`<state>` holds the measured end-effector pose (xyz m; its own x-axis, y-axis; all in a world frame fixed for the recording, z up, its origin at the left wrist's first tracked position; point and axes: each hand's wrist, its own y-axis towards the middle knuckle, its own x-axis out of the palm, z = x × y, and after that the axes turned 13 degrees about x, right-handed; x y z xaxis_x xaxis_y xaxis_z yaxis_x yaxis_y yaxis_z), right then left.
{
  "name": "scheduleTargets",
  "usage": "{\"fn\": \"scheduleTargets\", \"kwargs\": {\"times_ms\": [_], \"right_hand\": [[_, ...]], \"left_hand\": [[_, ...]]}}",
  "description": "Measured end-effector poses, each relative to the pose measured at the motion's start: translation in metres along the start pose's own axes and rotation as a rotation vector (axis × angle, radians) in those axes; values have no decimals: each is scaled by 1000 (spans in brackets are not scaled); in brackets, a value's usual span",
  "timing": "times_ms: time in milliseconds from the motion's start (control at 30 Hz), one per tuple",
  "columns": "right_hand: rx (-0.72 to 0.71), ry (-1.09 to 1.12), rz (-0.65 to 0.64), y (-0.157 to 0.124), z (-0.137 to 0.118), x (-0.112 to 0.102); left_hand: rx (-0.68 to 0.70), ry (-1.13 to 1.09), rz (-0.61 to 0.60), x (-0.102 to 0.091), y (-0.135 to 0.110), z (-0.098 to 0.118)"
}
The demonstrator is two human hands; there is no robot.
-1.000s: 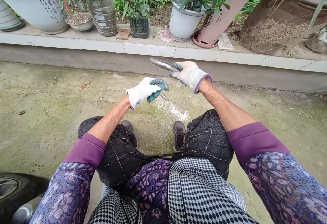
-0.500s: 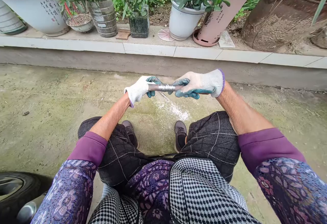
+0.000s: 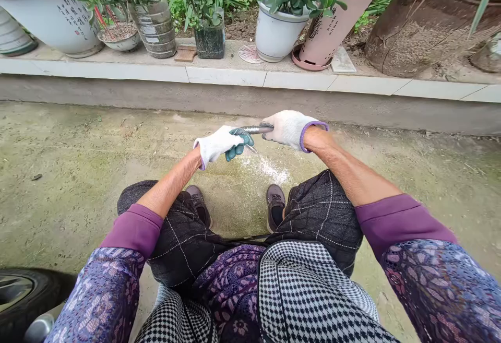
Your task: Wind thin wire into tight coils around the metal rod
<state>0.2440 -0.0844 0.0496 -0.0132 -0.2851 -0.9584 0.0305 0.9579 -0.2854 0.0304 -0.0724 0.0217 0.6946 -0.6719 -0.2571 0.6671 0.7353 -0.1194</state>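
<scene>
I sit with both arms stretched out over my knees, both hands in white gloves with green palms. My right hand (image 3: pixel 287 128) is closed around a grey metal rod (image 3: pixel 255 130) that lies level and points left. My left hand (image 3: pixel 221 143) is a closed fist right at the rod's left end, its green fingertips touching it. A thin metal sliver (image 3: pixel 252 149) pokes out from under the left fingers; I cannot make out what it is. White powder (image 3: pixel 270 168) lies on the concrete below the hands, just ahead of my shoes (image 3: pixel 275 199).
A raised tiled ledge (image 3: pixel 227 75) runs across ahead, with several potted plants: a white pot (image 3: pixel 276 37), a dark square pot (image 3: pixel 209 40), a large white bowl (image 3: pixel 50 11). A tyre (image 3: pixel 23 293) sits at lower left. Mossy concrete ground lies all round.
A second ago my right hand held the rod raised and apart from the left. It came down level to the left hand; now the right hand has slid left along it, covering most of the rod.
</scene>
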Motion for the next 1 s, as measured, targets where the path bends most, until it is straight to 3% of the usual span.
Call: {"fn": "scheduleTargets", "kwargs": {"times_ms": [433, 667, 800, 1000], "right_hand": [[85, 158, 199, 14, 23, -5], [116, 245, 186, 20, 29, -7], [150, 448, 144, 15, 25, -9], [141, 683, 118, 1, 15, -14]], "left_hand": [[66, -56, 67, 2, -6, 6], [102, -192, 233, 2, -6, 4], [133, -251, 302, -2, -4, 0], [111, -188, 238, -1, -7, 4]]}}
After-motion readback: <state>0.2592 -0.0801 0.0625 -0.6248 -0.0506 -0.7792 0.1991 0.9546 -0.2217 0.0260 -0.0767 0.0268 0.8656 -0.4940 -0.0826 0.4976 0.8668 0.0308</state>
